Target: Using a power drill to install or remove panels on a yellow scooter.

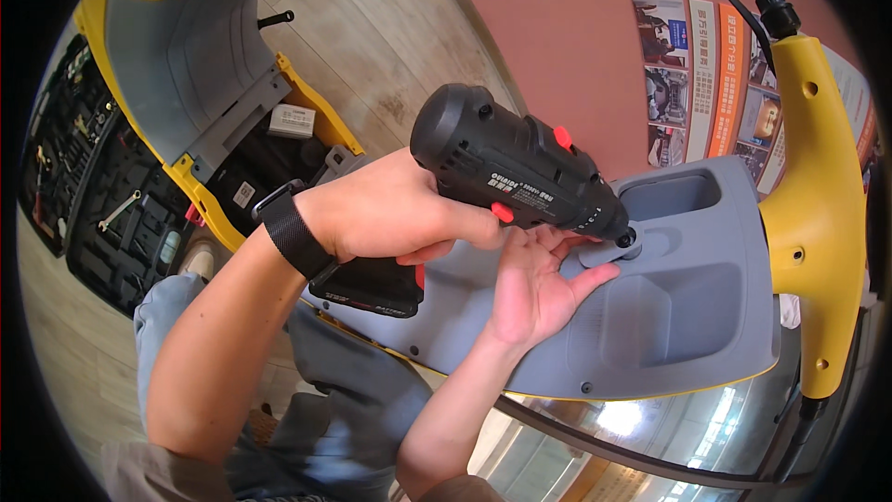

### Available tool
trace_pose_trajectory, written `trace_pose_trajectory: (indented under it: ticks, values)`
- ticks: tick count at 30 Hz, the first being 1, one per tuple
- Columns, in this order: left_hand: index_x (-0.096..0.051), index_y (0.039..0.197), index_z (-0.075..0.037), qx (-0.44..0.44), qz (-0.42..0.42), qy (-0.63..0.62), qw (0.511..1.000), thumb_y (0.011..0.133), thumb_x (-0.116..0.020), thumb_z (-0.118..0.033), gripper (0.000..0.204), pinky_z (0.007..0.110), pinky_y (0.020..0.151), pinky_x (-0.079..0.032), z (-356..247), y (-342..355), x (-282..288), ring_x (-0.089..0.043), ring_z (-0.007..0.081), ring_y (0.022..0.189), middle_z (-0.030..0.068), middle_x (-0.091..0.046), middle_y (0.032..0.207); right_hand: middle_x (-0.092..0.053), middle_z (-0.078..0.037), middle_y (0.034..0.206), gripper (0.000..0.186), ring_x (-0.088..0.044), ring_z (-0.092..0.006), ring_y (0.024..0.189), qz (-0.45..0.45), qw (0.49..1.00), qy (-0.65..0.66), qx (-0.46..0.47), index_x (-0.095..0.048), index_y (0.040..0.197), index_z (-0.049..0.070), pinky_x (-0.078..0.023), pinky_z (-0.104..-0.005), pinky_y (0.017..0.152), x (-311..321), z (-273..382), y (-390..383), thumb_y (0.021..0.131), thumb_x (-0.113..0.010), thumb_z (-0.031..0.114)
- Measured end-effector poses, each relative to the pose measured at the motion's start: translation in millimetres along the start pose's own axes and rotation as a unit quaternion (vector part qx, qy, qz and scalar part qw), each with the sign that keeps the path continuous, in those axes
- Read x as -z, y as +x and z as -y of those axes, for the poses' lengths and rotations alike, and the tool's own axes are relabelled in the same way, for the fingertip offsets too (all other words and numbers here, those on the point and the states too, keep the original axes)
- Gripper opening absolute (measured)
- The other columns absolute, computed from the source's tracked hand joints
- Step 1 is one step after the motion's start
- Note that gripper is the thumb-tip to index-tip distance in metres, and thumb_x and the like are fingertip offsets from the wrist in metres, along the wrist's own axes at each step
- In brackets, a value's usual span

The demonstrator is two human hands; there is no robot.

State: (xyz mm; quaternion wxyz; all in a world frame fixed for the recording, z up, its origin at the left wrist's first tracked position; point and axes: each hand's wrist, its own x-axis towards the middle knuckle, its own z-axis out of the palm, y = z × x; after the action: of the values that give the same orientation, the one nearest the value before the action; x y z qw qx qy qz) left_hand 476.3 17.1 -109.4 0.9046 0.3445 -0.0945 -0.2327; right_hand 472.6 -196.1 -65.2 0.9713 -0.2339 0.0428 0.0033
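My left hand (pixel 386 209), with a black strap on its wrist, grips a black cordless drill (pixel 516 163) with red buttons. Its nose points right, against a small rounded grey piece (pixel 602 255). A battery pack (pixel 370 290) shows below that hand. Palm up, my right hand (pixel 531 302) has its thumb and fingers on either side of the grey piece, at the drill tip. Some of its fingertips are hidden behind the drill. Underneath lies a grey plastic panel (pixel 548 363) with moulded recesses; the drill tip's exact contact is hard to see.
A yellow handlebar cover (pixel 813 223) with a black brake lever (pixel 743 19) stands right. A raised yellow-and-grey body cover (pixel 186 46) is at upper left. A black tool case (pixel 102 195) with a wrench (pixel 119 209) lies on the floor. A poster board (pixel 576 56) stands behind.
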Motion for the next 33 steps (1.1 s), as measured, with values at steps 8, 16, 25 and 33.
trace_pose_trajectory:
  ticks: [8, 16, 25, 33]
  values:
    - [-0.069, 0.099, -0.001, 0.006, 0.002, -0.001, 1.000, 0.083, -0.072, -0.002, 0.016, 0.026, 0.044, -0.035, -0.3, 1.2, -1.0, -0.047, 0.0065, 0.050, -0.0015, -0.058, 0.067, -0.062, -0.001, 0.105, 0.041, -0.054, -0.0204, 0.104, -0.029, 0.999, -0.004, 0.014, -0.067, 0.110, 0.012, -0.036, -0.0450, 0.115, -6.1, 0.1, -3.1, 0.088, -0.082, 0.043]
    - [-0.068, 0.097, -0.001, 0.003, -0.003, 0.001, 1.000, 0.082, -0.071, -0.002, 0.015, 0.026, 0.044, -0.036, -1.4, 3.6, -2.0, -0.048, 0.0067, 0.049, -0.0006, -0.055, 0.062, -0.050, 0.000, 0.094, 0.041, -0.040, -0.0198, 0.088, -0.027, 0.999, 0.024, 0.004, -0.068, 0.105, 0.014, -0.038, -0.0396, 0.102, -3.3, 2.5, -2.1, 0.086, -0.082, 0.048]
    - [-0.068, 0.095, -0.002, -0.006, 0.002, 0.005, 1.000, 0.082, -0.070, -0.002, 0.013, 0.026, 0.044, -0.035, -2.9, 8.5, -1.2, -0.046, 0.0067, 0.047, -0.0011, -0.055, 0.062, -0.047, 0.000, 0.093, 0.040, -0.039, -0.0208, 0.089, -0.025, 1.000, 0.015, 0.002, -0.065, 0.101, 0.014, -0.037, -0.0372, 0.097, -4.1, 2.4, -1.6, 0.087, -0.082, 0.048]
    - [-0.067, 0.090, -0.001, 0.027, 0.015, -0.013, 0.999, 0.081, -0.071, -0.003, 0.011, 0.026, 0.043, -0.034, -8.6, 8.6, 2.2, -0.046, 0.0066, 0.048, -0.0012, -0.058, 0.066, -0.049, 0.000, 0.091, 0.040, -0.043, -0.0178, 0.087, -0.011, 0.999, 0.040, 0.003, -0.055, 0.096, 0.010, -0.038, -0.0332, 0.081, -17.2, -4.9, -5.7, 0.090, -0.081, 0.040]
